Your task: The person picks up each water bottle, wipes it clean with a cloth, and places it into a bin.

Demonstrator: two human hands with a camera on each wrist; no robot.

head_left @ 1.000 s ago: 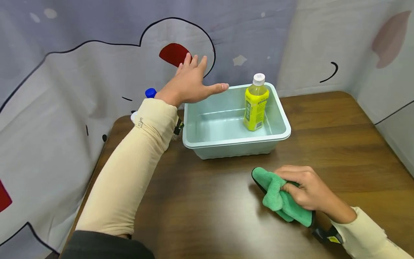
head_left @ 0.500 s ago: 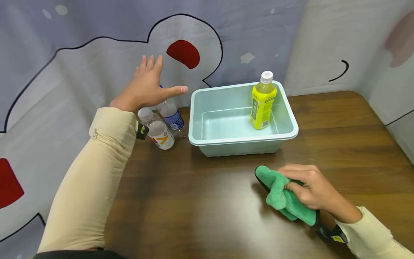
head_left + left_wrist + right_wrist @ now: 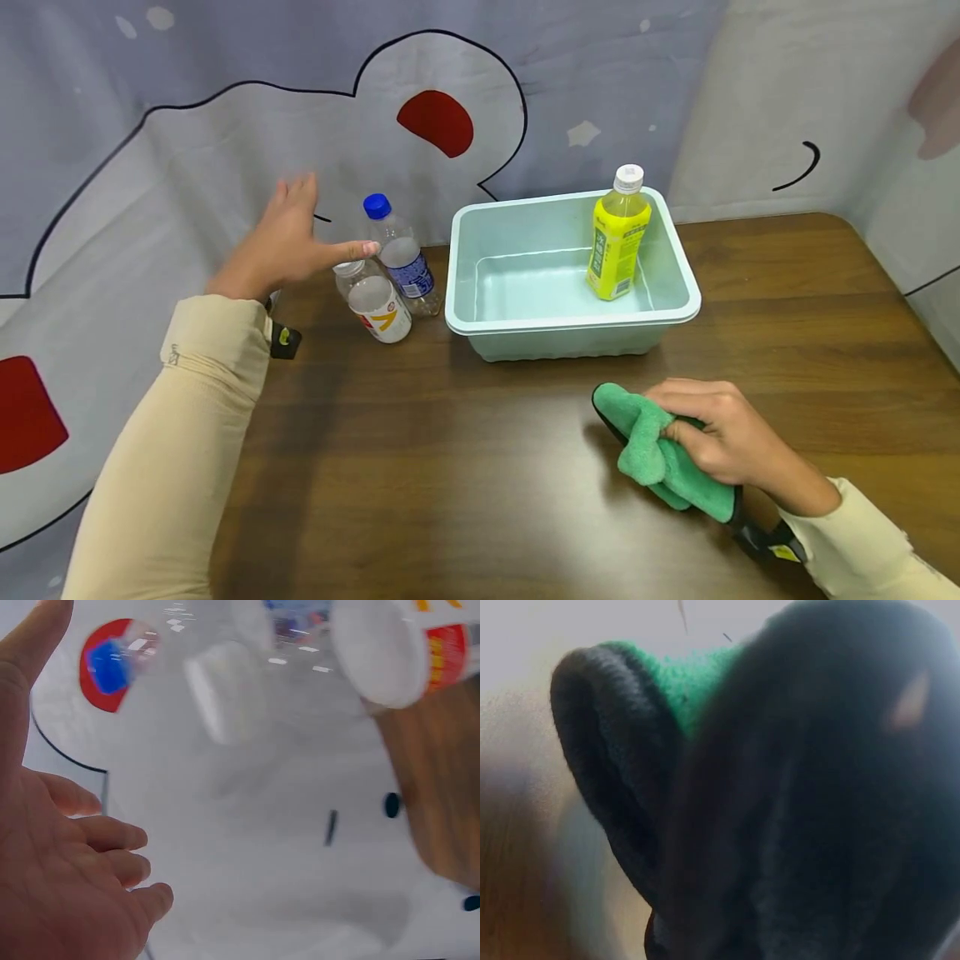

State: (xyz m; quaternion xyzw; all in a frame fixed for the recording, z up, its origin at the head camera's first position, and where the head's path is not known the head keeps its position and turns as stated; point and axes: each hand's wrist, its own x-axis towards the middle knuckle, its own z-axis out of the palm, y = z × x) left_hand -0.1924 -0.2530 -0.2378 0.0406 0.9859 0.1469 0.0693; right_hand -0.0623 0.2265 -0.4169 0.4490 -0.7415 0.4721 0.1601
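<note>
My left hand (image 3: 281,237) hovers beside two clear plastic bottles at the back left, fingers extended and thumb out toward them. The nearer bottle (image 3: 382,310) has a white cap and an orange and red label; the thumb overlaps its top in the head view. Just behind it stands a blue-capped bottle (image 3: 414,275) with a blue label. In the left wrist view the palm (image 3: 67,877) faces the white cap (image 3: 229,690), with a gap between. My right hand (image 3: 723,433) grips a bunched green cloth (image 3: 641,454) over the table; its dark side (image 3: 780,825) fills the right wrist view.
A pale green tub (image 3: 577,321) stands at the table's back, right of the two bottles. Inside it leans a yellow-labelled drink bottle (image 3: 618,250) with a white cap. A printed curtain (image 3: 585,75) hangs behind the wooden table (image 3: 450,467).
My left hand has moved left, from over the tub's left corner to beyond the two bottles, which now show more fully. The right hand keeps hold of the cloth in place.
</note>
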